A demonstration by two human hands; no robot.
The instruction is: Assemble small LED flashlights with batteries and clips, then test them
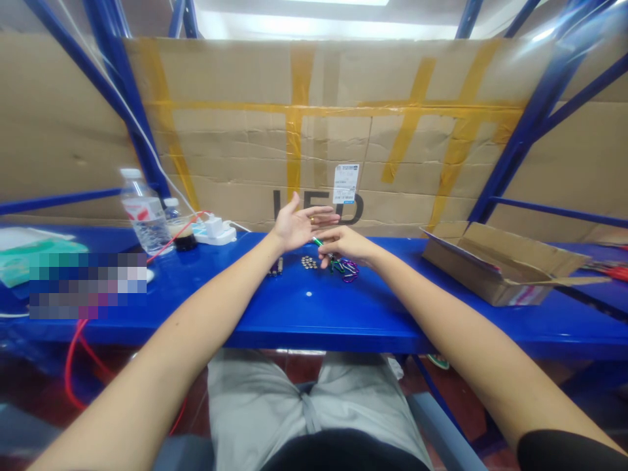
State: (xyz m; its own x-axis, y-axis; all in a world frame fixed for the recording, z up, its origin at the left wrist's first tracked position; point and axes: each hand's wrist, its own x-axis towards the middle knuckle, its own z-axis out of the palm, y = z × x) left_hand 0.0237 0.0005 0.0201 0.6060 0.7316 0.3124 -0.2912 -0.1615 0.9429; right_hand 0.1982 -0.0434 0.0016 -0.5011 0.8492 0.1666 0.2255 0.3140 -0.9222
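Observation:
My left hand (303, 224) is held over the table, palm turned up and fingers stretched out, with nothing in it. Just to its right, my right hand (343, 244) pinches a green carabiner (318, 242) between thumb and fingers, close to the left palm. Below the right hand lies a small pile of coloured carabiners (347, 268), purple and green among them. A cluster of small metal rings (309, 262) sits to the left of that pile. Several small metal pieces (279, 267) lie near my left wrist, partly hidden by it.
An open cardboard box (490, 261) stands right on the blue table (314, 317). At left are a water bottle (144, 212), a smaller dark-filled bottle (181, 229), a white power strip (216, 232) and red cables. Large taped cardboard (235, 150) closes off the back.

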